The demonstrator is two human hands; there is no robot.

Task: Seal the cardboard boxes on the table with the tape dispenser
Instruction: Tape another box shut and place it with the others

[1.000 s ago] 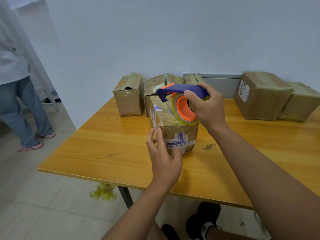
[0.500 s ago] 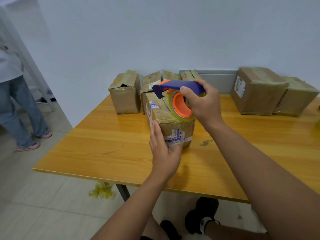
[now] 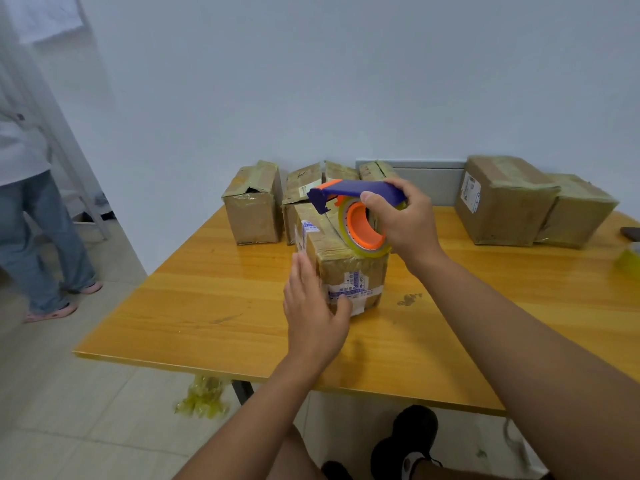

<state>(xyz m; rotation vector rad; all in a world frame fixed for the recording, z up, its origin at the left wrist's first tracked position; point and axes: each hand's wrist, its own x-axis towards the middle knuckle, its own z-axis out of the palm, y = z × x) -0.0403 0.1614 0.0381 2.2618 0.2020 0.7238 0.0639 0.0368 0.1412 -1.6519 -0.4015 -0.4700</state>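
Note:
A small taped cardboard box (image 3: 346, 261) with a white and blue label stands mid-table. My right hand (image 3: 401, 220) grips a blue and orange tape dispenser (image 3: 356, 209) with a clear tape roll, held on the box's top. My left hand (image 3: 313, 310) lies flat against the box's near left corner, fingers straight along the left side and thumb on the front label.
Several more boxes (image 3: 254, 206) stand at the table's back by the wall, and two larger ones (image 3: 502, 199) at the back right. The wooden table (image 3: 214, 306) has its edge near me. A person (image 3: 38, 216) stands on the left floor. Crumpled tape (image 3: 204, 398) hangs under the table.
My left hand has slid up along the box's left side, pressing flatter. The dispenser stays on the box's top, little moved.

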